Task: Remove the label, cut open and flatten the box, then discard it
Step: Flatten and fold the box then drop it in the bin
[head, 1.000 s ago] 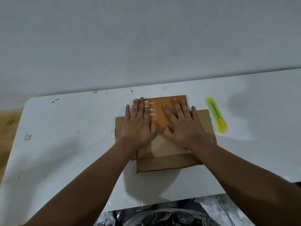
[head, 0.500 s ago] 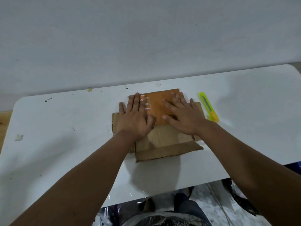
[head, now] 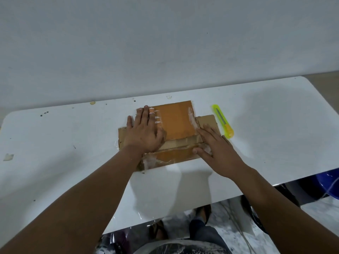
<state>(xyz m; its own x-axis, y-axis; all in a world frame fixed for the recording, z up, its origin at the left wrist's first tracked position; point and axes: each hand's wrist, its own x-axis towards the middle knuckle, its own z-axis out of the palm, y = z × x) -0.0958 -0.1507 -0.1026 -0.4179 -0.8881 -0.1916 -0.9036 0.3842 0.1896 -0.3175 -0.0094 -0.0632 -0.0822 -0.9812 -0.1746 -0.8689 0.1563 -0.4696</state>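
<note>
A flattened brown cardboard box [head: 176, 123] lies on the white table [head: 73, 143], with an orange panel on top and clear tape along its near edge. My left hand [head: 145, 132] lies flat on the box's left part, fingers spread. My right hand [head: 216, 149] lies palm down on the box's right near corner, fingers apart and holding nothing. A yellow-green utility knife [head: 222, 121] sits on the table just right of the box, apart from both hands.
A grey wall stands right behind the table. The table's near edge runs under my forearms, with my legs and a littered floor below. A blue tub [head: 328, 182] sits on the floor at the right.
My right hand has slid from the orange panel toward me and to the right, onto the box's right near corner. My left hand stays pressed on the left part.
</note>
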